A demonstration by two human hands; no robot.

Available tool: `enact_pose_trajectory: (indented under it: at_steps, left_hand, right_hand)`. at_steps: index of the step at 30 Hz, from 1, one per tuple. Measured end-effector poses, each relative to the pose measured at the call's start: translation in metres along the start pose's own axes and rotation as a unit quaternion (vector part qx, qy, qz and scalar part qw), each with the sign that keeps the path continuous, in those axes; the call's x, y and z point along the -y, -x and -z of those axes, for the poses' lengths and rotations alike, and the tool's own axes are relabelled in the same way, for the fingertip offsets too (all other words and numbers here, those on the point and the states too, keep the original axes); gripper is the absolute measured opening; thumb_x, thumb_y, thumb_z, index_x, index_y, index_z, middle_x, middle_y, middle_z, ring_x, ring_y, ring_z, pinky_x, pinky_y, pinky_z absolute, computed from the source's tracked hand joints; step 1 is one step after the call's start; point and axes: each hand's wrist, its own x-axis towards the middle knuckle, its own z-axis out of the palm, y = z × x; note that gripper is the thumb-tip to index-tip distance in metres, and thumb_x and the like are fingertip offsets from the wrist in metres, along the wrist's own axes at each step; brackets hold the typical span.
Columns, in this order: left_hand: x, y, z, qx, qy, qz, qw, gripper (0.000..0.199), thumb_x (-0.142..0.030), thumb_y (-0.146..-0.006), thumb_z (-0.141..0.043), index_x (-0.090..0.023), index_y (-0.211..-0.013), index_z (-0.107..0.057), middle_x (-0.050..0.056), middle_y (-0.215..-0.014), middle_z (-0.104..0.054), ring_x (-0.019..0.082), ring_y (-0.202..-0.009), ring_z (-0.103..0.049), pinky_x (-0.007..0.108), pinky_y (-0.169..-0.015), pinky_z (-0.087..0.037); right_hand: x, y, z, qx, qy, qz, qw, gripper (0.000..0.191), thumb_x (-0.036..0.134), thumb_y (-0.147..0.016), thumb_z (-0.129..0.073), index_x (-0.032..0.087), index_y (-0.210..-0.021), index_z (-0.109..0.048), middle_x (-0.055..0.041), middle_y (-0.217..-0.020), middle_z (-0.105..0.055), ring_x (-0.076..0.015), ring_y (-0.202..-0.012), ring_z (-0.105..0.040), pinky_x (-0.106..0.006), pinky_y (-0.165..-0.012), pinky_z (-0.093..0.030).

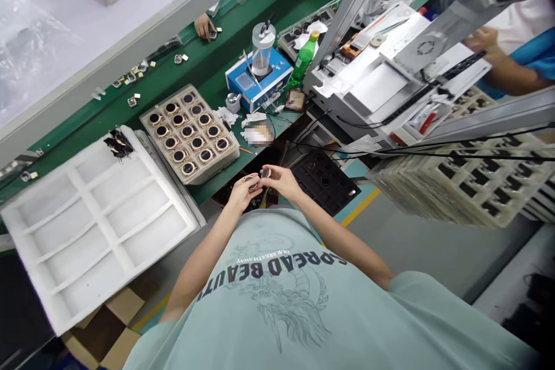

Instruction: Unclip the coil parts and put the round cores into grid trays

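Close together in front of my shirt, both hands are at the edge of the green bench. My left hand (pixel 245 191) is closed on a round part (pixel 250 180) with a metallic rim. Between thumb and fingers, my right hand (pixel 281 181) pinches a small dark disc (pixel 265 173), right beside the first part. Fine detail of both pieces is too small to make out. Just beyond my left hand sits a stacked tray (pixel 234 157) with rows of round dark parts in gold-coloured rings.
A white foam tray (pixel 100 225) lies left. Behind stand a blue device (pixel 260 82) and a green bottle (pixel 306 56). Stacked trays (pixel 433 185) and a white machine (pixel 373 89) are right. Other people's hands (pixel 203 27) show at the far bench and upper right.
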Motion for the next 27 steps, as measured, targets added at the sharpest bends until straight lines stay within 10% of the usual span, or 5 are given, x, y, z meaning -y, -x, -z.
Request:
enact_pose_trajectory:
  at_steps: [7, 15, 20, 27]
  left_hand:
    - [-0.004, -0.076, -0.054, -0.066, 0.001, 0.046, 0.997, 0.02, -0.019, -0.092, -0.046, -0.015, -0.075, -0.056, 0.003, -0.06, -0.054, 0.014, -0.055, -0.056, 0.031, -0.068, -0.054]
    - [-0.007, -0.103, -0.082, -0.08, 0.01, 0.056, 0.995, 0.023, -0.006, -0.087, -0.043, -0.019, -0.067, -0.043, -0.007, -0.051, -0.037, 0.007, -0.046, -0.038, 0.032, -0.08, -0.055]
    - [-0.012, -0.079, -0.07, -0.057, 0.048, 0.036, 0.997, 0.019, -0.01, -0.088, -0.047, -0.017, -0.07, -0.048, -0.005, -0.056, -0.044, 0.007, -0.05, -0.045, 0.03, -0.081, -0.055]
    - [-0.017, 0.02, 0.0, 0.02, 0.108, 0.014, 0.994, 0.02, -0.02, -0.088, -0.052, -0.008, -0.093, -0.067, 0.013, -0.079, -0.069, 0.02, -0.074, -0.068, 0.029, -0.067, -0.057]
  right_hand:
    - [0.01, -0.031, 0.042, -0.183, 0.413, 0.016, 0.892, 0.036, 0.024, -0.077, -0.072, 0.018, -0.112, -0.065, -0.0136, -0.111, -0.07, -0.0298, -0.105, -0.065, -0.042, -0.092, -0.049]
    - [0.012, -0.032, 0.071, -0.19, 0.026, -0.026, 0.981, 0.051, 0.034, -0.069, -0.068, 0.016, -0.116, -0.062, -0.0055, -0.098, -0.07, -0.0174, -0.077, -0.065, -0.031, -0.071, -0.052]
    - [0.03, -0.041, 0.062, -0.119, -0.093, -0.078, 0.986, 0.042, 0.04, -0.075, -0.058, 0.02, -0.112, -0.057, -0.0018, -0.091, -0.064, -0.0113, -0.065, -0.061, -0.023, -0.055, -0.045]
    - [0.084, -0.1, -0.013, 0.062, 0.01, 0.036, 0.997, 0.035, 0.033, -0.076, -0.061, 0.019, -0.107, -0.058, 0.0014, -0.079, -0.063, -0.0125, -0.064, -0.056, -0.026, -0.063, -0.047]
